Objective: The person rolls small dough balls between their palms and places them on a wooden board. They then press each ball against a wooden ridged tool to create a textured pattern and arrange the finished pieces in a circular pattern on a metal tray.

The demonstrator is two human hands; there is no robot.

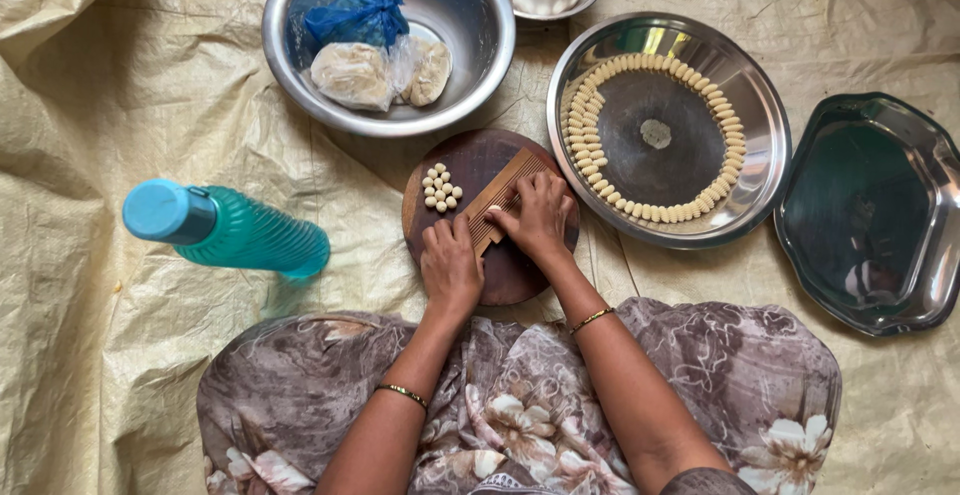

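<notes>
I see right hand fingers pressing down on comb | left hand flat, steadying its near end | dough balls just left

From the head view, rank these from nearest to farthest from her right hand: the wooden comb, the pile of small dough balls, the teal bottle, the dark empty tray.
From the right hand:
1. Wooden comb, under the fingers.
2. Dough balls, just left on the round board.
3. Teal bottle, far left, and dark tray, far right: too close to call.
</notes>
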